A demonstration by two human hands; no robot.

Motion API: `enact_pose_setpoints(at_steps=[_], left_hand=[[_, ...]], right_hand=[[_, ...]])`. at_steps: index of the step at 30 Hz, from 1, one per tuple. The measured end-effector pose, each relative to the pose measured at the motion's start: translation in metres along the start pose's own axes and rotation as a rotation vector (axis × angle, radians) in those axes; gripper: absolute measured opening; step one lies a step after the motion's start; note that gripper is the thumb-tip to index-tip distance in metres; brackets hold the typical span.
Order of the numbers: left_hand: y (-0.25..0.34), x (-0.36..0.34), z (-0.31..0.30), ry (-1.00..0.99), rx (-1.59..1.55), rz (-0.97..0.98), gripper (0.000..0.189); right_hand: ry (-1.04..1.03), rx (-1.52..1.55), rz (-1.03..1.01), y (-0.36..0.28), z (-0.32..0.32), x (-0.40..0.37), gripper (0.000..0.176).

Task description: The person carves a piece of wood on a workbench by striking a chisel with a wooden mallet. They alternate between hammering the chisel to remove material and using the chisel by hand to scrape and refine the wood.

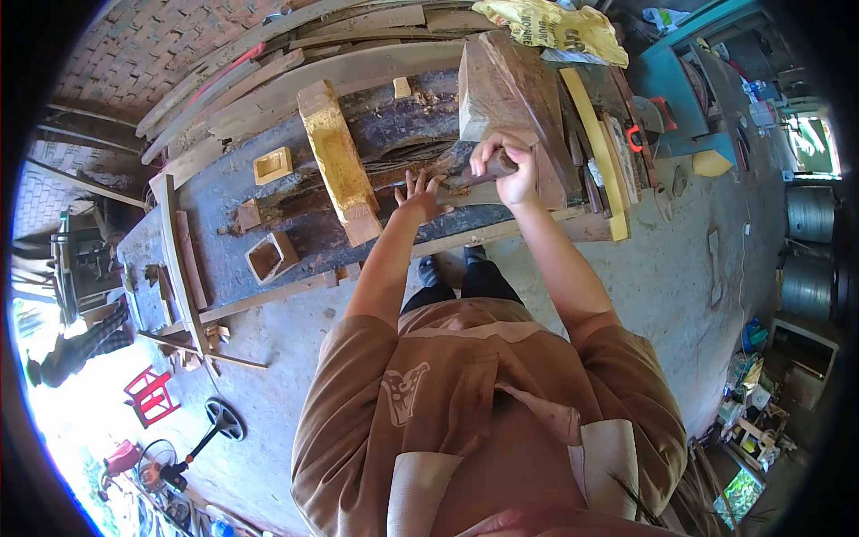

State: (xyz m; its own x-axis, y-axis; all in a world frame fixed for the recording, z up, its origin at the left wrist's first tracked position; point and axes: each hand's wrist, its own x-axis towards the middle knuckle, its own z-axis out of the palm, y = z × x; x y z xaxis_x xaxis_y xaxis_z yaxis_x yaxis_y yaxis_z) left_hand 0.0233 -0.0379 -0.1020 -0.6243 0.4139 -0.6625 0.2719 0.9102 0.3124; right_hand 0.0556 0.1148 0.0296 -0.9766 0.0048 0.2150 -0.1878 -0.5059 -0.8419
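While the left hand is spread open, apparently empty, over the desk, right of the carved block, the right grip closes around a dark wooden piece, upper centre. Judged step: handling; next move calls for finger clearance.

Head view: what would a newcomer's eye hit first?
The long wooden block with the yellow hollow, lying across the dark workbench, left of the left hand. Then the yellow printed sack near the top edge, and the red stool on the floor at lower left.
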Motion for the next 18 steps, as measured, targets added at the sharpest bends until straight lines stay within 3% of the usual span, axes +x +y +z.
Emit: enact_pose_setpoints(at_steps=[7, 10, 13, 15, 16, 18], left_hand=[[0.002, -0.003, -0.001, 0.02, 0.044, -0.008, 0.077], [0.009, -0.017, -0.012, 0.089, 0.093, -0.006, 0.083], [0.008, -0.024, -0.025, 0.137, 0.017, 0.059, 0.093], [0.001, -0.013, -0.032, 0.59, -0.379, 0.67, 0.09], [0.004, -0.018, -0.038, 0.587, -0.371, 0.674, 0.09], [0.016, -0.035, -0.063, 0.368, -1.046, 0.759, 0.068]], right_hand=[[-0.119, -0.36, 0.053, -0.011, 0.018, 0.004, 0.036], [-0.141, -0.536, 0.084, -0.018, 0.017, 0.01, 0.041], [-0.193, -0.676, -0.012, -0.018, 0.016, 0.017, 0.039], [-0.213, -0.815, -0.053, -0.018, 0.017, 0.02, 0.038], [-0.24, -0.954, -0.081, -0.018, 0.019, 0.022, 0.038], [-0.251, -1.024, -0.092, -0.015, 0.025, 0.026, 0.036]])
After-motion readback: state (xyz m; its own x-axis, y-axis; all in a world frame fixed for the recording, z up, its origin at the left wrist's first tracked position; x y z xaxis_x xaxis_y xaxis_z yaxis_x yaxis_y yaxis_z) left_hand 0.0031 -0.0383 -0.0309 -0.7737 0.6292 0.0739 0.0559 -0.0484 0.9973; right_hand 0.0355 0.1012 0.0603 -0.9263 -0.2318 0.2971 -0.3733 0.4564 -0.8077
